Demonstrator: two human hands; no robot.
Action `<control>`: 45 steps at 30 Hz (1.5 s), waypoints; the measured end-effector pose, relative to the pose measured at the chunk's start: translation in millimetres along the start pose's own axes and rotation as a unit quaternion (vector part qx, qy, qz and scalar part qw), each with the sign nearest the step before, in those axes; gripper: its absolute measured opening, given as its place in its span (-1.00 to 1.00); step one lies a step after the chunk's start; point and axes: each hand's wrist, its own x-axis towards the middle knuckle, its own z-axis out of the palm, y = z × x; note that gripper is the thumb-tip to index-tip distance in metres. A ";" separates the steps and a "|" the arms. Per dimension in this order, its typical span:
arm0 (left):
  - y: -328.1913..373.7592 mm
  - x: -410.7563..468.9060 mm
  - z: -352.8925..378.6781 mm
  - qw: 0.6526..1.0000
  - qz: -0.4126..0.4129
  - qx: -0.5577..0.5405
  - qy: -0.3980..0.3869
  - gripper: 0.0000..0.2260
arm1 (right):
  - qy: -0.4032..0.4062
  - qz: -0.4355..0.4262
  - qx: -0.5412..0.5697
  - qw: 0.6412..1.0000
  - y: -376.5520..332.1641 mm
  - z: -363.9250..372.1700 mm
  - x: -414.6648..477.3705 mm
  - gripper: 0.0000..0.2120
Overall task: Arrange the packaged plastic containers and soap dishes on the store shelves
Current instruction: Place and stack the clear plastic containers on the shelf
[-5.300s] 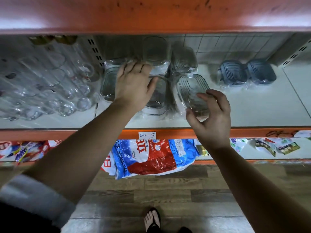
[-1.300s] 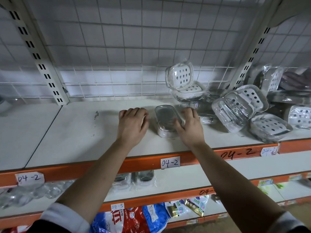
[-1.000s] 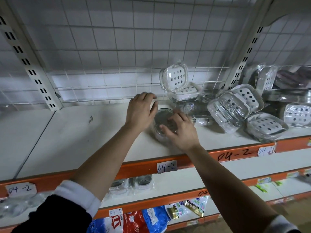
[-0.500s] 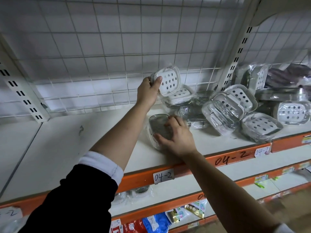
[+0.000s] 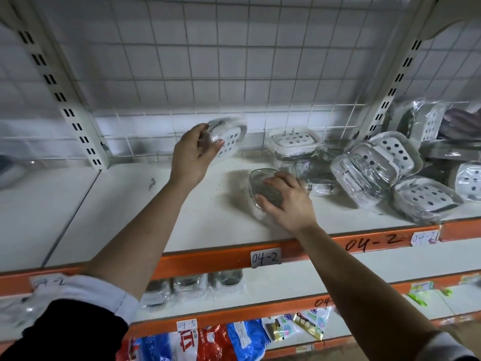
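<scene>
My left hand (image 5: 191, 160) grips a wrapped white soap dish with dark holes (image 5: 230, 138), held in the air above the white shelf (image 5: 203, 217) and blurred by motion. My right hand (image 5: 286, 201) lies over a clear wrapped plastic container (image 5: 260, 178) that stands on the shelf near the front edge, fingers curved round its top. To the right, a white soap dish (image 5: 294, 140) sits on a stack, and a loose pile of several wrapped soap dishes (image 5: 374, 168) spreads toward the right upright.
A wire grid back panel (image 5: 221, 61) and two slotted uprights (image 5: 62, 97) frame the bay. The orange shelf lip carries a "04-2" label (image 5: 265, 257). Below, wrapped clear containers (image 5: 192, 285) stand on the lower shelf, and coloured packets (image 5: 216, 342) lie on the bottom one.
My left hand has lifted the white soap dish off the stack and carried it to the left. My right hand stays on the clear container.
</scene>
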 end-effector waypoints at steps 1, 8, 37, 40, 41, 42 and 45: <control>-6.1 -6.2 -7.4 0.998 0.018 0.058 -0.018 -0.60 | 0.001 0.000 -0.002 1.000 0.3 0.4 -0.1 -0.46; -25.4 -45.4 -28.0 0.951 0.087 0.278 -0.101 -0.52 | -0.009 -0.002 -0.025 1.000 -2.2 1.0 -0.8 -0.38; 78.5 -237.6 -50.7 0.966 0.011 0.252 -0.058 -0.61 | 0.021 -0.049 0.016 0.998 -37.1 -61.8 -145.4 -0.44; 87.6 -274.1 -58.1 0.962 0.012 0.265 -0.066 -0.59 | 0.036 -0.066 0.036 0.996 -39.1 -61.3 -180.9 -0.46; 88.6 -287.3 -61.0 0.963 0.006 0.261 -0.064 -0.59 | 0.049 -0.071 0.050 0.995 -37.7 -58.8 -194.5 -0.48; 89.2 -300.4 -63.5 0.966 0.003 0.252 -0.057 -0.58 | 0.063 -0.070 0.067 0.993 -35.7 -56.0 -208.3 -0.51; 81.6 -332.1 -67.2 0.976 0.013 0.218 -0.028 -0.54 | 0.069 -0.044 0.096 0.992 -23.5 -41.7 -238.5 -0.58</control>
